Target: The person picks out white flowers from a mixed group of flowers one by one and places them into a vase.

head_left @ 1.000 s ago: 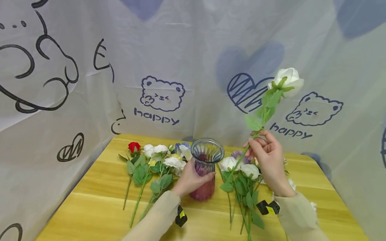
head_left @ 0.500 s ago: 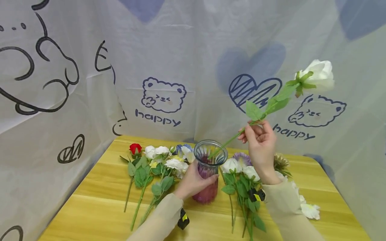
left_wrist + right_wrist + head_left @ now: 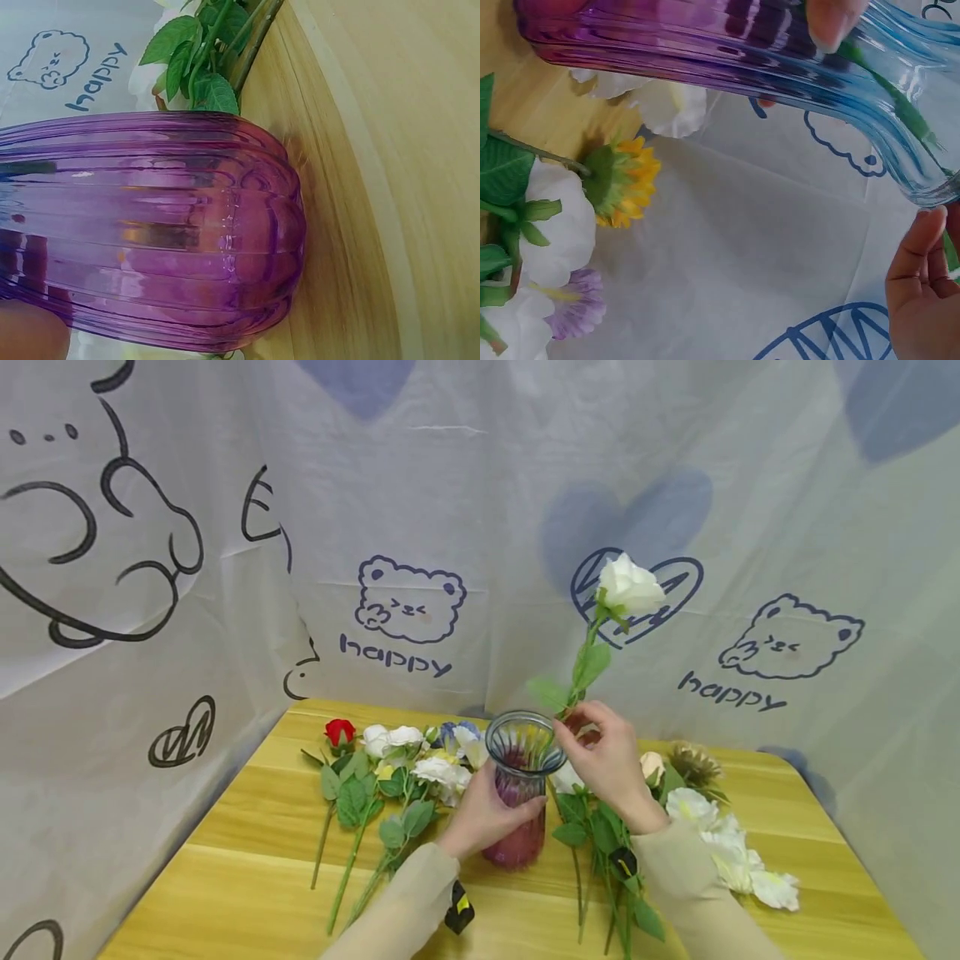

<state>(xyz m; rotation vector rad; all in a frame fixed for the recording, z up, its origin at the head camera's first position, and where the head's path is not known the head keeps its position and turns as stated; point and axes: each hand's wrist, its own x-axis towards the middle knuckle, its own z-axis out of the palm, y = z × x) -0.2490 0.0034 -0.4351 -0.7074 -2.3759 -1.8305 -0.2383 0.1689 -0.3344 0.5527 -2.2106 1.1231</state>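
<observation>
A ribbed glass vase (image 3: 516,845), purple low down and bluish at the neck, stands upright on the table. My left hand (image 3: 487,814) grips it around the middle, thumb on the near side. In the right wrist view the left hand's fingertip (image 3: 831,26) presses on the glass. My right hand (image 3: 607,760) pinches the stem of a white rose (image 3: 630,585) right at the vase rim. The bloom points up above the hand, leaning slightly right. Through the clear neck, the green stem (image 3: 907,112) shows inside the vase.
Left of the vase lie a red rose (image 3: 340,732), white flowers (image 3: 442,772) and leafy stems. White flowers (image 3: 731,852) and a brownish bloom (image 3: 693,764) lie on the right. The right wrist view shows a yellow flower (image 3: 626,184) and a purple one (image 3: 577,304). Behind hangs a printed curtain (image 3: 517,635).
My right hand has moved left and down to the vase mouth. The rose first tipped right as its stem end entered the vase, then swung more upright. The left hand keeps its grip.
</observation>
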